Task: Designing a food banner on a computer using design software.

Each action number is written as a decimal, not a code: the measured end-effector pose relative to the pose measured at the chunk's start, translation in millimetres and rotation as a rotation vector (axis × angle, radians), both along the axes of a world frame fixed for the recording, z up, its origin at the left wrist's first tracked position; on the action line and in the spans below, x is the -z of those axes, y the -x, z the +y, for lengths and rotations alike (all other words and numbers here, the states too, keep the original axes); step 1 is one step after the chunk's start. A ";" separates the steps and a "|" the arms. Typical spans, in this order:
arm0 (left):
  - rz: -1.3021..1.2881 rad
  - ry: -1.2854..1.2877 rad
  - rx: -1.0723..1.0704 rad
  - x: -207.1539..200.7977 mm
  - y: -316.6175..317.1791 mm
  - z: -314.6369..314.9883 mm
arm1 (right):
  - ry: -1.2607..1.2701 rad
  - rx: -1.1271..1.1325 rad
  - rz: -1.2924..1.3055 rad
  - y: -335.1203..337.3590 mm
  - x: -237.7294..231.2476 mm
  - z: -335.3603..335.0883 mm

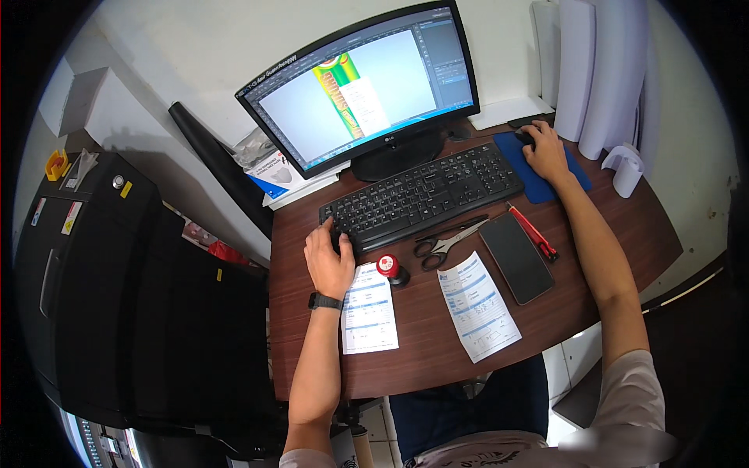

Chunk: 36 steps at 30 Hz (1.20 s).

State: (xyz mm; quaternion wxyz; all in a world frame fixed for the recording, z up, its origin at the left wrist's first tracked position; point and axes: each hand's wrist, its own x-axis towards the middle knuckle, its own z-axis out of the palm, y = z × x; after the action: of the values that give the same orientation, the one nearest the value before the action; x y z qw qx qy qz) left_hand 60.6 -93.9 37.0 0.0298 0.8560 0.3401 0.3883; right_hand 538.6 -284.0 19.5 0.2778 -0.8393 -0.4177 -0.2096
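**Both hands at the computer desk**

I sat at a brown wooden desk (437,351) with a big black machine (117,312) just to its left. A curved monitor (363,86) stood at the back, showing a green and yellow package design on a white canvas. In front of it lay the black keyboard (425,195); my left hand (328,261), a black watch at its wrist, rested palm down at the keyboard's left end, fingers loosely bent onto the keys and gripping nothing. My right hand (544,150) lay curled over the black mouse (525,138) on the blue mouse pad (538,183), covering most of it. Nearer me lay two printed forms (477,306), a dark smartphone (516,257), black scissors (445,246), a red utility knife (534,232) and a small red-topped stamp (390,268)
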 end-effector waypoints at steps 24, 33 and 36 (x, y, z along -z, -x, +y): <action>-0.024 0.003 -0.011 5.0 2.3 7.3 | 0.082 -0.221 -0.140 47.7 -30.1 -23.3; -0.020 0.041 -0.013 1.1 1.4 2.7 | -0.061 -0.065 -0.021 1.8 -3.1 -10.1; -0.058 0.012 0.011 0.9 0.8 1.5 | -0.058 -0.152 -0.012 -0.4 -2.0 -8.8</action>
State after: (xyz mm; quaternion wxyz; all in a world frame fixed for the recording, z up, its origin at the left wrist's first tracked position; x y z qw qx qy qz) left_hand 59.8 -92.4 36.1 0.0467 0.8460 0.3367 0.4108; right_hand 539.1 -292.8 21.5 0.3147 -0.7954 -0.4757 -0.2052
